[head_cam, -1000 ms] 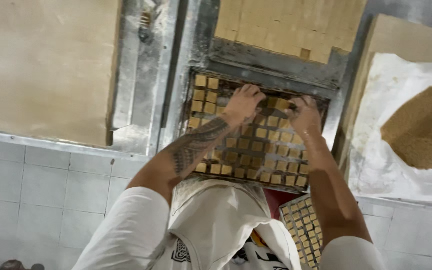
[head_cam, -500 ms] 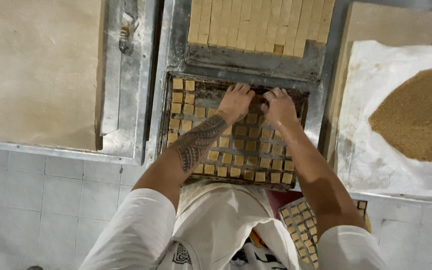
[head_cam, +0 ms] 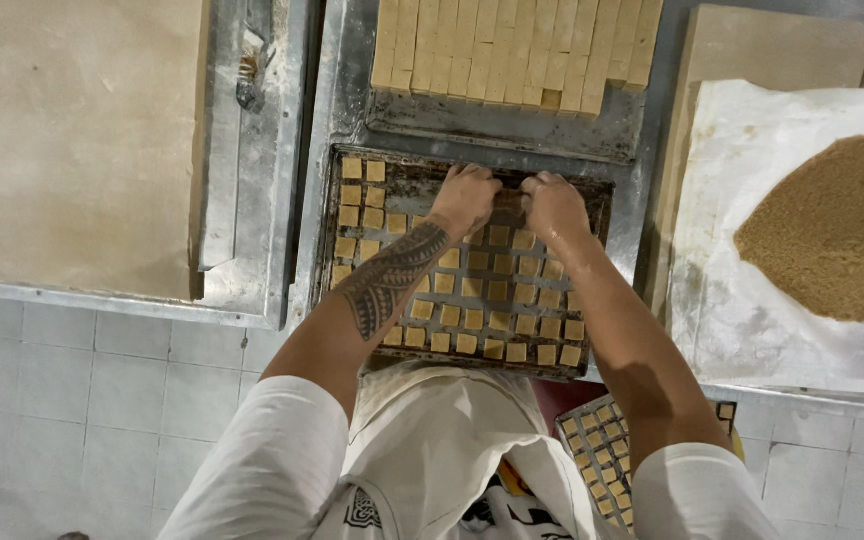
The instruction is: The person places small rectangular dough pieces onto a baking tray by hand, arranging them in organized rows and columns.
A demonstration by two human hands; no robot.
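tray (head_cam: 337, 250) top strip bare btwn hands, dough slab (head_cam: 512, 50) blocks beyond

tan dough squares (head_cam: 472, 318) on a dark rusty tray (head_cam: 407, 178), golden-brown crumb pile (head_cam: 837, 228) on white paper (head_cam: 742, 310), white sleeves (head_cam: 272, 460).

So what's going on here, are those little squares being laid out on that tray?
A person leans over a dark metal baking tray mostly filled with rows of small tan dough squares. Both the left hand and right hand rest side by side at the tray's far edge, fingers on the squares there. Beyond lies a cut dough slab; to the right, a brown crumb heap on white paper.
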